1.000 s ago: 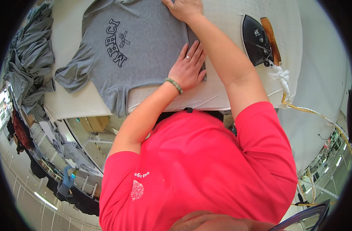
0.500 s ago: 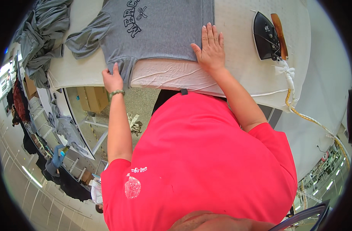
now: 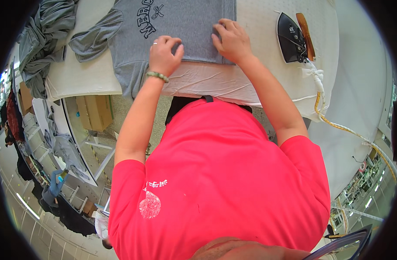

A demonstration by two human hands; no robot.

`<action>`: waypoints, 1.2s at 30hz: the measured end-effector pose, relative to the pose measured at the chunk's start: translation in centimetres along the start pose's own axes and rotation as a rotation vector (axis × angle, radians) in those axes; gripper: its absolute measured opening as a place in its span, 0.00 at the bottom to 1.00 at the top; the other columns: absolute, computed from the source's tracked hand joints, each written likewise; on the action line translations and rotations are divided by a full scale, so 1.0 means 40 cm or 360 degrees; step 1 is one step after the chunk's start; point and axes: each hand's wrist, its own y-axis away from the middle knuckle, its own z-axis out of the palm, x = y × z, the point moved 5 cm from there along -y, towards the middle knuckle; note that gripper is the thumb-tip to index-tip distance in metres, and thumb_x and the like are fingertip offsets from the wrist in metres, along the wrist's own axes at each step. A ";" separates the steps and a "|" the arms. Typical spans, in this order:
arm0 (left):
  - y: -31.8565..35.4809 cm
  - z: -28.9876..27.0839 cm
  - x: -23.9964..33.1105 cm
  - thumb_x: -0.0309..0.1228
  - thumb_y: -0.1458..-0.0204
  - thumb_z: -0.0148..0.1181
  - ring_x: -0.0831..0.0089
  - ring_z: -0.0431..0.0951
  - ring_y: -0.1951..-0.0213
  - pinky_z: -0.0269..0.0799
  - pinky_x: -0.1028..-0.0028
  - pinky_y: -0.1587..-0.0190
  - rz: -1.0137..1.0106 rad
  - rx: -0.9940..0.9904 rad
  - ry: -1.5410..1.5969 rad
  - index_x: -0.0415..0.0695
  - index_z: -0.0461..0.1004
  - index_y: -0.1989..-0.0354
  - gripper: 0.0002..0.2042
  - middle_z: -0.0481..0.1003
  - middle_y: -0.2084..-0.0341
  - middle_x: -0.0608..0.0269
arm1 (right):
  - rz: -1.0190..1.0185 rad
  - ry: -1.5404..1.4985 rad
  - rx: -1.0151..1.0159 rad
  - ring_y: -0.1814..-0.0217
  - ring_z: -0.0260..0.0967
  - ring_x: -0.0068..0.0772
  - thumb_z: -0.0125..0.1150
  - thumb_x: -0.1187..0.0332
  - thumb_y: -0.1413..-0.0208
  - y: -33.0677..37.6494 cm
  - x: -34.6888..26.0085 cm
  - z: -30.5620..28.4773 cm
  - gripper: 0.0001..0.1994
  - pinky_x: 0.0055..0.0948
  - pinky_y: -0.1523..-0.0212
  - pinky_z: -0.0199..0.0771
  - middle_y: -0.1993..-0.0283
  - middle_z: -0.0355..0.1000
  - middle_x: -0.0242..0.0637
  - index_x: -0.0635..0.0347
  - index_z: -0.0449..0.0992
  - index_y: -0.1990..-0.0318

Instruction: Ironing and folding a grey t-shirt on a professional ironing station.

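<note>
A grey sweatshirt [image 3: 185, 43] with dark lettering and a bow print lies flat on the white padded table [image 3: 267, 86], its hem toward the right. One sleeve hangs over the near edge. Low over the sweatshirt's near side is my left hand [image 3: 166, 56], fingers loosely bent and thumb apart. It wears a ring and a green bead bracelet [image 3: 157, 76]. By the hem, my right hand [image 3: 234, 42] touches the cloth with bent, separated fingers. Neither hand shows cloth gripped between its fingers.
To the right an iron [image 3: 290, 39] with a brown handle rests on the table, its wrapped hose [image 3: 318, 89] running off the near edge. Crumpled grey garments [image 3: 44, 39] are piled at the left. Below the table stands a cardboard box [image 3: 94, 112].
My left hand has left the near sleeve and moved right over the sweatshirt. My right hand, flat before, has bent its fingers and shifted slightly. The view has shifted a little.
</note>
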 end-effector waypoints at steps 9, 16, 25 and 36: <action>0.137 0.003 0.093 0.31 0.46 0.67 0.58 0.79 0.53 0.74 0.59 0.52 0.0324 -0.0131 -0.0145 0.46 0.82 0.55 0.11 0.79 0.56 0.60 | 0.0250 -0.0246 0.0105 0.49 0.77 0.44 0.70 0.60 0.41 0.187 -0.024 -0.045 0.15 0.43 0.50 0.77 0.51 0.78 0.40 0.56 0.80 0.50; -0.008 0.110 0.186 0.26 0.42 0.65 0.55 0.77 0.42 0.72 0.59 0.39 0.0476 -0.0067 0.0110 0.43 0.80 0.46 0.15 0.77 0.43 0.56 | 0.1027 -0.0221 -0.0236 0.58 0.81 0.43 0.72 0.55 0.43 0.066 0.105 -0.012 0.19 0.41 0.56 0.80 0.61 0.81 0.39 0.57 0.81 0.50; -0.004 0.221 0.235 0.33 0.38 0.63 0.55 0.64 0.26 0.60 0.56 0.25 0.0646 -0.0225 0.0123 0.42 0.72 0.33 0.24 0.66 0.28 0.55 | 0.1299 -0.0425 -0.0550 0.53 0.82 0.48 0.72 0.54 0.45 0.120 0.094 -0.029 0.17 0.44 0.52 0.81 0.57 0.84 0.45 0.58 0.83 0.59; -0.010 0.220 0.220 0.35 0.37 0.62 0.55 0.63 0.26 0.56 0.53 0.24 0.0609 -0.0320 0.0299 0.41 0.72 0.32 0.25 0.67 0.28 0.55 | 0.1106 -0.1082 -0.0483 0.72 0.73 0.20 0.75 0.66 0.44 0.208 0.053 -0.020 0.15 0.28 0.70 0.75 0.74 0.73 0.32 0.64 0.73 0.67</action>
